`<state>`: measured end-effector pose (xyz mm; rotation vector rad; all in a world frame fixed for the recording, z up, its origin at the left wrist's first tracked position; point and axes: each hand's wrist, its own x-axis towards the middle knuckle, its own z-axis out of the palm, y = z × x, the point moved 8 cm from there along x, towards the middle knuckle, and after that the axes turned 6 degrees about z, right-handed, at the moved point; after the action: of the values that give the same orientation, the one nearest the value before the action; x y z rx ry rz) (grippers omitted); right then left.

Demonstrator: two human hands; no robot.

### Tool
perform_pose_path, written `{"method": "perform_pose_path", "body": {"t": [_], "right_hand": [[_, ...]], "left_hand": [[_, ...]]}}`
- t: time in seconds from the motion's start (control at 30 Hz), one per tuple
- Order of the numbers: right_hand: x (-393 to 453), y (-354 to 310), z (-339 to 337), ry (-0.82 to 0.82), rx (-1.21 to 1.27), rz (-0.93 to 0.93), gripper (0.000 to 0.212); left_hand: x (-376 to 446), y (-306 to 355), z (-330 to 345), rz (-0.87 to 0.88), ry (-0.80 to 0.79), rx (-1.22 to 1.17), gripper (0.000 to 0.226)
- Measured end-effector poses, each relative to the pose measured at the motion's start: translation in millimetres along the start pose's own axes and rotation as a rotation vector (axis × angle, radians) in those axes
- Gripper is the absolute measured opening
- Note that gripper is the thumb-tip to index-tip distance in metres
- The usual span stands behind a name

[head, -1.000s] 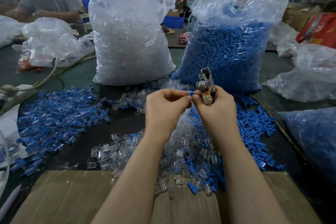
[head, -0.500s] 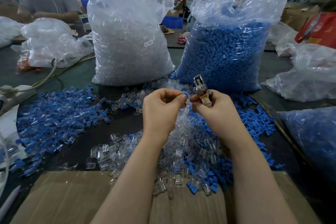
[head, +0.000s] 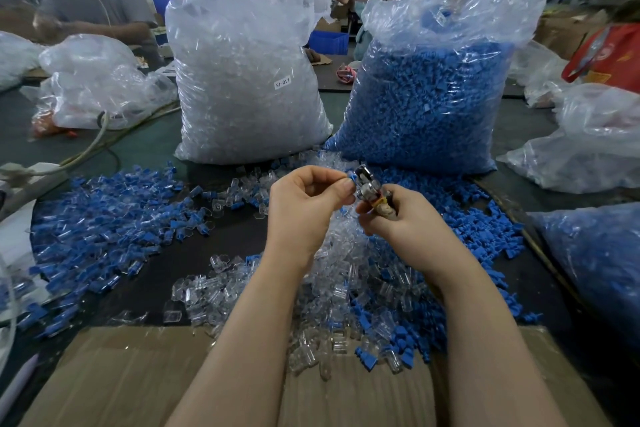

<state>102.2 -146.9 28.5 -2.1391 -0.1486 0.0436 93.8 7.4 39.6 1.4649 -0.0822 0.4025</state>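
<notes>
My right hand (head: 405,218) grips a small metal tool (head: 369,189) with a yellowish handle, its silver head tilted up and to the left. My left hand (head: 304,204) pinches a small blue plastic piece (head: 352,178) against the tool's head. Both hands hover above a heap of clear plastic caps (head: 346,288) mixed with loose blue pieces (head: 485,218) on the dark table. A spread of assembled blue-and-clear parts (head: 104,218) lies to the left.
Two tall plastic bags stand behind: one of clear caps (head: 242,80), one of blue pieces (head: 433,97). More bags sit at right (head: 588,149) and left (head: 97,80). Cardboard (head: 138,374) lies at the near edge. A person (head: 90,0) works at the far left.
Both hands have dropped slightly toward the table. The tool has tipped from upright to leaning left, and the blue piece now sits at its head.
</notes>
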Motion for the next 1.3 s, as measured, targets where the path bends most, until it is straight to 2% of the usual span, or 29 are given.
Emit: {"method": "perform_pose_path", "body": {"t": [0.23, 0.67, 0.8, 0.87, 0.93, 1.07, 1.17, 1.3], "right_hand": [[0, -3, -1, 0.015, -0.07, -0.034, 0.011], [1, 0, 0, 0.038, -0.137, -0.022, 0.009], [2, -2, 1, 0.059, -0.171, -0.034, 0.005], [3, -3, 1, 0.097, -0.196, -0.049, 0.01], [4, -1, -2, 0.148, -0.205, -0.038, 0.018], [5, 10, -15, 0.235, -0.276, 0.035, 0.017], [5, 18, -25, 0.295, -0.346, 0.11, 0.016], [3, 32, -36, 0.342, -0.48, 0.253, 0.017]], "left_hand": [[-1, 3, 2, 0.003, -0.061, -0.051, 0.008], [0, 0, 1, -0.007, -0.055, -0.022, 0.01], [0, -4, 0, -0.046, -0.052, -0.042, 0.008], [1, -8, -4, -0.092, -0.02, -0.087, 0.006], [4, -16, -18, -0.172, 0.092, -0.162, 0.005], [4, -39, -67, -0.391, 0.487, -0.554, 0.004], [-4, -48, -106, -0.433, 0.752, -0.792, 0.003], [-18, -57, -139, -0.453, 0.97, -0.957, 0.012]]}}
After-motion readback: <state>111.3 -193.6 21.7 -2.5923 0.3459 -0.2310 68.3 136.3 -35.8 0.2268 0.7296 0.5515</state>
